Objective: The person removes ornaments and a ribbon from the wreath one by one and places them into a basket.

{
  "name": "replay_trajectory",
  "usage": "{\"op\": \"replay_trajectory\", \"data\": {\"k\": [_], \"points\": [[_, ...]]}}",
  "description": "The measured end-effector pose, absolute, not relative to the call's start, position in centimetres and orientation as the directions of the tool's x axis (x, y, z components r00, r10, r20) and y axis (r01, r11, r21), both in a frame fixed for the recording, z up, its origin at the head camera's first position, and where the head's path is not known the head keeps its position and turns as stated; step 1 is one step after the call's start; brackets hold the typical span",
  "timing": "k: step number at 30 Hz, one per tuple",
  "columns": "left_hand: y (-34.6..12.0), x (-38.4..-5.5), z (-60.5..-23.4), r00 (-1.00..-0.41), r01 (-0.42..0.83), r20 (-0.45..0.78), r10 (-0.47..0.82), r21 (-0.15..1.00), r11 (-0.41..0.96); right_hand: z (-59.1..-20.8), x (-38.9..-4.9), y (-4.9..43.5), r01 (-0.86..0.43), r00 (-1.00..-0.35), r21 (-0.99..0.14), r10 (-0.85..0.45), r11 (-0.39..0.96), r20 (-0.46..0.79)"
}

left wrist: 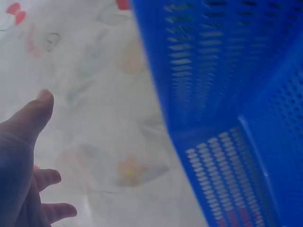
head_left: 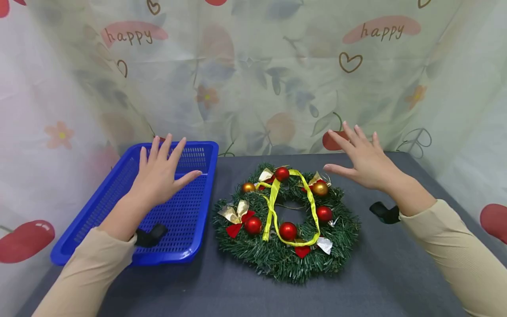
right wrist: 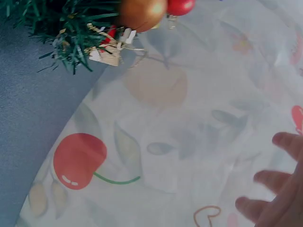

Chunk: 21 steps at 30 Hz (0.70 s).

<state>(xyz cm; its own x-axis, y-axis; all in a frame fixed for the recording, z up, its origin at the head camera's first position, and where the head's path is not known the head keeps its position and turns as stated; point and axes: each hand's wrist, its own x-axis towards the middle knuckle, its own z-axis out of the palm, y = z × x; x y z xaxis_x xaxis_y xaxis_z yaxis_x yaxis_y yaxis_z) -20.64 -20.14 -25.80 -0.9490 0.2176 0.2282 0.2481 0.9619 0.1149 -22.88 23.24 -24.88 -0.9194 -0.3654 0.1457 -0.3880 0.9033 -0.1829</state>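
A green Christmas wreath (head_left: 261,257) lies on the grey table, decorated with red and gold balls and small bows. Across its top a yellow ribbon (head_left: 313,207) runs in a loose loop, with one end hanging toward the front left. My left hand (head_left: 156,176) is raised over the blue basket (head_left: 206,198), fingers spread and holding nothing. To the right of the wreath, my right hand (head_left: 368,163) hovers with its fingers spread, also holding nothing. In the right wrist view its fingertips (right wrist: 274,179) stand apart from the wreath's gold ball (right wrist: 142,14).
The perforated basket stands on the left of the table (head_left: 245,295), beside the wreath. A printed curtain (head_left: 249,110) with cherries, flowers and hearts encloses the back and both sides. Black straps (head_left: 386,213) show by both wrists.
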Motion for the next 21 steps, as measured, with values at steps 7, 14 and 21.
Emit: {"op": "replay_trajectory", "data": {"k": [7,14,21], "points": [[-18.3,-18.4,-24.4,-0.913,0.358,0.270,0.305,0.172,0.918,-24.7,-21.6,23.7,-0.484,-0.875,-0.305,-0.445,0.820,0.193],[-15.9,-16.6,-24.3,-0.874,0.463,0.272,0.402,0.220,0.859,-26.0,-21.0,24.3,-0.550,-0.833,-0.388,-0.522,0.740,0.185],[-13.8,-15.5,-25.8,-0.839,0.540,0.232,0.492,0.253,0.803,-28.0,-20.9,25.2,-0.574,-0.809,-0.408,-0.570,0.710,0.147]]}}
